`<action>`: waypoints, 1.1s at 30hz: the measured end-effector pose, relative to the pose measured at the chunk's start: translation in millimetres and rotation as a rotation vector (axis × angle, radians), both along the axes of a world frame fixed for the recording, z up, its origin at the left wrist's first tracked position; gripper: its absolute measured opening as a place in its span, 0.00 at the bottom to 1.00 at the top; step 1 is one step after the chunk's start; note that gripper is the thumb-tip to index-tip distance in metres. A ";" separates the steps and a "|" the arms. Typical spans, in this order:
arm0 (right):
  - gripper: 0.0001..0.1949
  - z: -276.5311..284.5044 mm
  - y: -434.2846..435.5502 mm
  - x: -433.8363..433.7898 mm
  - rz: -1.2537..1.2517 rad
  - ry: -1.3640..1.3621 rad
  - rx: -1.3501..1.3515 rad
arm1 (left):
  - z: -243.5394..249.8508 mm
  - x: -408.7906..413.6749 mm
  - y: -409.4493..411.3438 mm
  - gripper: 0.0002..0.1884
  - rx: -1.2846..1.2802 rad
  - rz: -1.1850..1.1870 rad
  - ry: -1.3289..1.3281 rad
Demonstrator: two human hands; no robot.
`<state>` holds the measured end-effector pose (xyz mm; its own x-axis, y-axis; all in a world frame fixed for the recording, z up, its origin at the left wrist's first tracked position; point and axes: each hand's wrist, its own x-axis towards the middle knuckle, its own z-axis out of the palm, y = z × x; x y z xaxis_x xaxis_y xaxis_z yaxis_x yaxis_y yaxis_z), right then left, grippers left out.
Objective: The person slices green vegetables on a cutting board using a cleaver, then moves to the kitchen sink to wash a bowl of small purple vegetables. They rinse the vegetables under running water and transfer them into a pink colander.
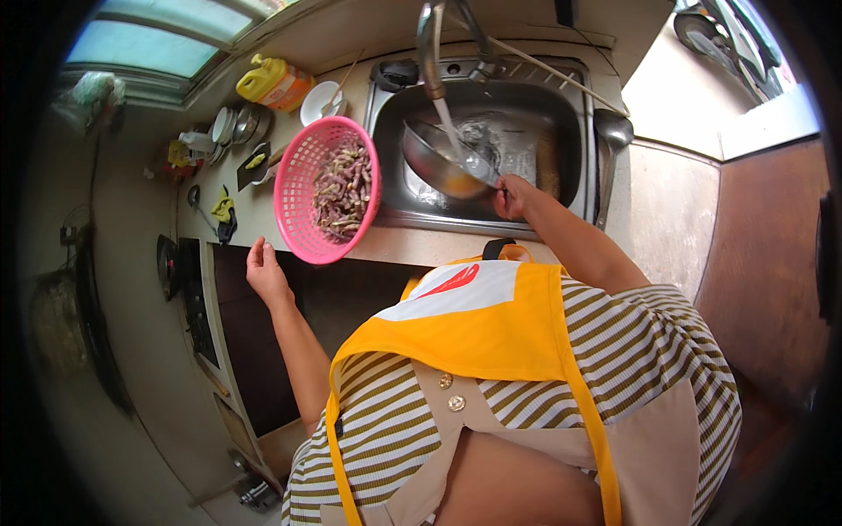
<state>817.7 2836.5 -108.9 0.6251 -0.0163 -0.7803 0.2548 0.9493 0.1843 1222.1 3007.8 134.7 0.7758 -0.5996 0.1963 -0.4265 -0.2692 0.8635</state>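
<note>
My right hand point(514, 197) grips the handle of a metal pan point(427, 158), tilted inside the stainless steel sink point(395, 220). Water pours from the faucet point(431, 72) into the pan. To the left of the sink, a pink plastic colander point(289, 191) leans on the counter with its opening toward me. Cut purplish bean pieces point(345, 191) fill much of it. My left hand point(268, 269) is raised near the counter's front edge, left of the colander, with nothing in it and its fingers apart.
A yellow jug point(275, 84) and a white bowl point(322, 104) with a stick in it stand behind the colander. Several stacked bowls point(240, 125) are farther left. A ladle point(613, 135) lies right of the sink. A spoon point(195, 197) and a yellow-black cloth point(225, 214) lie at the counter's left.
</note>
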 end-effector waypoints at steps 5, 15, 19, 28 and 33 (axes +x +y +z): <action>0.07 14.5 4.8 2.9 0.057 -0.032 -0.133 | -32.4 37.6 26.7 0.25 0.313 0.245 0.364; 0.07 -48.2 0.6 -6.7 0.158 0.692 -0.632 | -108.4 59.2 26.1 0.34 0.235 -0.010 1.151; 0.08 -59.7 3.8 -11.3 0.218 0.861 -0.700 | -114.5 59.4 10.5 0.28 0.146 -0.135 1.298; 0.09 -38.3 1.6 -21.8 0.424 1.243 -1.014 | -139.7 71.9 -2.2 0.27 -0.035 -0.252 1.506; 0.13 -60.6 0.6 -33.3 0.344 1.458 -1.181 | -142.4 75.9 -1.5 0.29 -0.022 -0.322 1.423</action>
